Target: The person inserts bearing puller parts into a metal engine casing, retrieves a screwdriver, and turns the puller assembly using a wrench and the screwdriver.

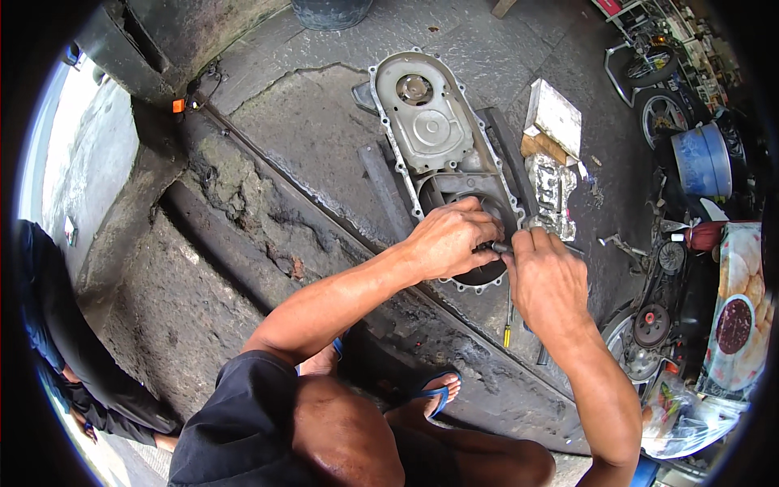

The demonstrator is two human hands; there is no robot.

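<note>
A long grey metal engine casing (473, 150) with a bolt-holed rim lies on the ground in front of me. Over its near end, above the opening, both hands come together at a short dark metal rod-shaped tool (501, 247). My left hand (453, 239) pinches its dark left end, and my fingers partly hide it. Closed around the other end is my right hand (550, 276), with a thin piece of the tool showing past the knuckles. What kind of tool it is I cannot make out. A screwdriver (507, 334) with a yellow handle lies below, beside my right hand.
Dark bars (385, 191) lie beside the casing. To its right are a white box (556, 116) and a silvery metal engine part (549, 195). Motorcycle parts and a blue bucket (702, 160) stand far right. Another person's dark-clothed legs (93, 349) are at left.
</note>
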